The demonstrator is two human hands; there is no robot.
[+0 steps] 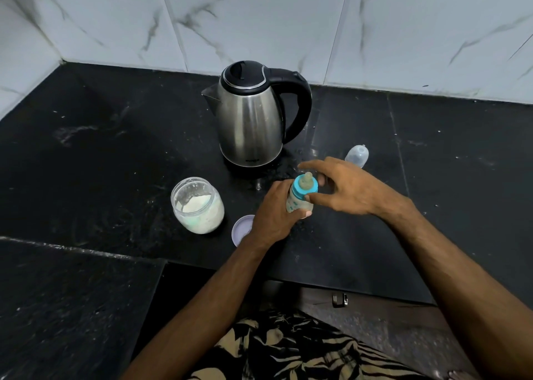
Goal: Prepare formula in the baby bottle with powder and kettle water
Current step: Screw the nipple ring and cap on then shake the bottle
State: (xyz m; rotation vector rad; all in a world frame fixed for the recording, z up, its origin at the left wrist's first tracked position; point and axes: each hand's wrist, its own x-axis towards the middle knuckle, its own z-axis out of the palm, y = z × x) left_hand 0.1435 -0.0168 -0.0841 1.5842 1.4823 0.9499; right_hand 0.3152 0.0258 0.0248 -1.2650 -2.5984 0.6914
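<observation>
left hand (271, 218) gripped baby bottle (300, 199) before kettle (251, 117) | right hand (343, 188) pinched teal collar (305, 189) | step: likely screwing, direction unclear | next: steady twist

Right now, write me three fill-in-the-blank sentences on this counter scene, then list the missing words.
1. The left hand grips the body of the baby ____.
2. The right hand has its fingers on the bottle's ____ collar.
3. The powder jar stands open, its purple lid lying on the ____ beside it.

Missing words: bottle; blue; counter
</observation>
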